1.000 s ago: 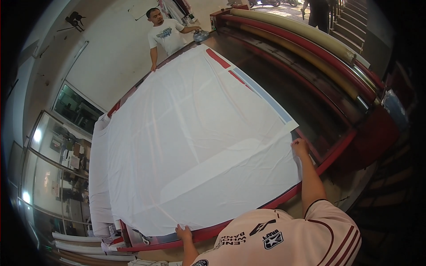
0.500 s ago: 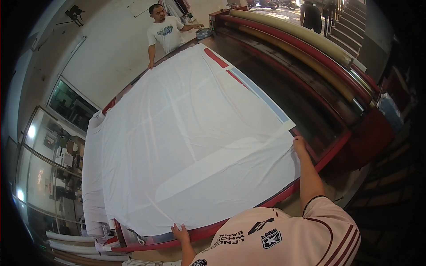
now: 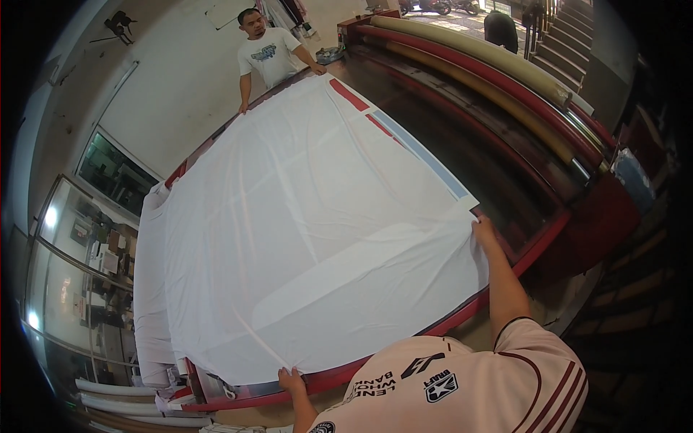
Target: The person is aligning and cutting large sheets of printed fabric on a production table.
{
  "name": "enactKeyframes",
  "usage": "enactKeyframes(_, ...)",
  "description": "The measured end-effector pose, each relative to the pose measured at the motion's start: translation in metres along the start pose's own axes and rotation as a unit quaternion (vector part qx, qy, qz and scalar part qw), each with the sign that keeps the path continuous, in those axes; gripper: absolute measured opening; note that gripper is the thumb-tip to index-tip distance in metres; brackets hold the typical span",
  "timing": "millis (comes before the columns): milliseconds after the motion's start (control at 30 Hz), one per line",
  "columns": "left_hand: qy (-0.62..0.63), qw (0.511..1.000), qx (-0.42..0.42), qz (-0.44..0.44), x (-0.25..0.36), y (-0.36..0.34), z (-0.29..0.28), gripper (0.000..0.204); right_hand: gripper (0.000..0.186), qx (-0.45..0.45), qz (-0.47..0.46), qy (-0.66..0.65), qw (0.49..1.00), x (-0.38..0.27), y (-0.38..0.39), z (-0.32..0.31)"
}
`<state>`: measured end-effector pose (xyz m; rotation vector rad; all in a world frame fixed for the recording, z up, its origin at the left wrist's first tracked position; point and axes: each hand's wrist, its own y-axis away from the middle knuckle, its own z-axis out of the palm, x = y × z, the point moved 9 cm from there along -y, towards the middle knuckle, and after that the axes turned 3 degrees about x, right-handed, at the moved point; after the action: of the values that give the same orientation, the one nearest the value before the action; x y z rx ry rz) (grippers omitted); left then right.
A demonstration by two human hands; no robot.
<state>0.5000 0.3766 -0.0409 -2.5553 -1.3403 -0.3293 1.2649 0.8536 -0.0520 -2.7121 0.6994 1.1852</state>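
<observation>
A wide sheet of thin white fabric (image 3: 238,216) lies with some wrinkles over the big red-framed machine bed (image 3: 462,310). My left hand (image 3: 291,380) pinches its near edge at the lower middle. At the near right corner my right hand (image 3: 484,229) is closed on the fabric edge, just below the end of a printed paper strip (image 3: 426,155) in light blue and red. This printed paper shows along the fabric's right side. Faint shapes show through the cloth. Across the bed a co-worker in a white T-shirt (image 3: 268,58) has both hands at the fabric's far edge.
Long rollers (image 3: 476,61) in cream, red and brown run along the machine's right side. White fabric (image 3: 153,289) hangs over the left end, above several rolls (image 3: 119,400) near the floor. A grey bundle (image 3: 330,55) sits at the far corner; stairs (image 3: 567,47) rise beyond.
The co-worker's hand on the right has left the grey bundle and come down to the fabric's far corner. My right hand has shifted slightly up and left; my left hand has barely moved.
</observation>
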Motion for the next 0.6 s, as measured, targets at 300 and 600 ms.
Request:
enactKeyframes(300,0.040,0.999,-0.001,-0.001,0.040,-0.022,-0.022,0.027,0.020,0.108,-0.022,-0.118,0.987,-0.045,-0.012,-0.076)
enactKeyframes(600,0.055,0.998,-0.007,0.040,0.081,-0.035,-0.040,0.025,0.018,0.114,-0.028,-0.147,0.982,-0.037,-0.026,-0.096)
